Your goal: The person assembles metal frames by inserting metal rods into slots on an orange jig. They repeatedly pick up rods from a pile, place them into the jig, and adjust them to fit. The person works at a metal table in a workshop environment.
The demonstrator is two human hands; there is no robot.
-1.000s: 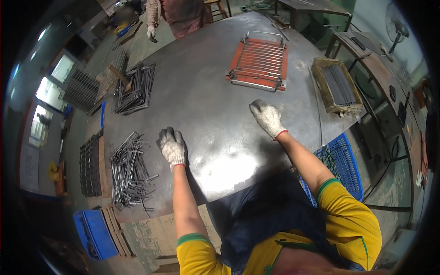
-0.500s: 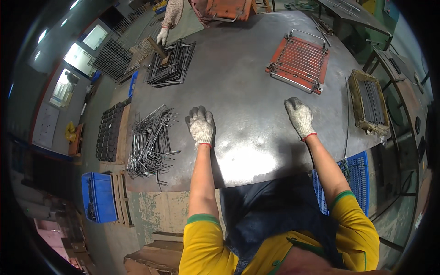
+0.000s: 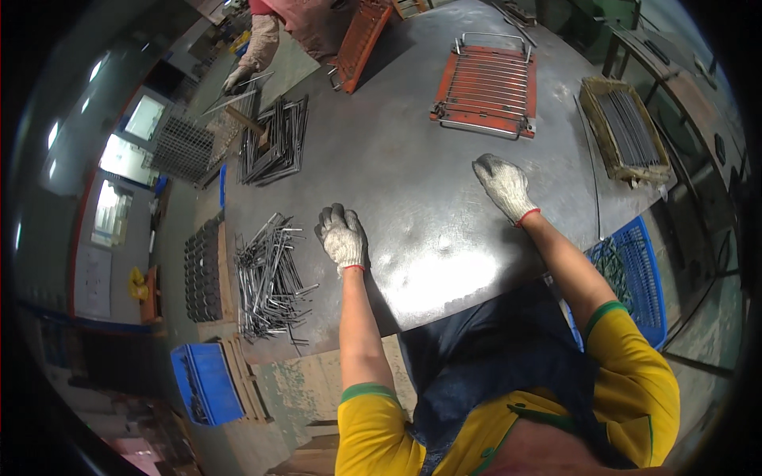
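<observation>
Lying beyond right grip (image 3: 505, 187), orange rack (image 3: 486, 89), left grip (image 3: 342, 238) spread, right's closure unclear

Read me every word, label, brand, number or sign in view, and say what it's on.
None can be read.
Pale sheet at far left: any marks are too small and blurred.
Orange-red plate, yellowish box, left hand and right hand, both gloved: no lettering I can make out.
</observation>
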